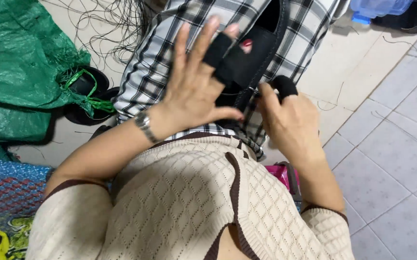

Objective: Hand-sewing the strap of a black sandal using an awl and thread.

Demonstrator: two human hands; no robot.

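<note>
Resting on the person's lap, a black shoe (254,53) lies across the checked trousers (155,67), its opening toward twelve o'clock and its near end pointing down at six o'clock between the two hands. At nine o'clock of the shoe the left hand (194,89) is spread flat against the shoe's side, fingers wide and straight, gripping nothing; a black finger guard (216,50) covers one finger, and a red-painted nail shows at one o'clock of that guard. A metal watch (143,124) sits on the left wrist at seven o'clock of the hand. At four o'clock of the shoe the right hand (290,123) is curled, its fingertips drawn close together at the shoe's lower edge as if pinching something small; what it pinches is too small to tell. Another black guard (284,86) caps a right finger at twelve o'clock of that hand. A cream knitted sweater (194,202) fills the foreground at six o'clock. A green woven sack (20,62) lies at nine o'clock, loose black threads (107,21) spread at eleven o'clock, and pale floor tiles (391,159) stretch away at three o'clock.
</note>
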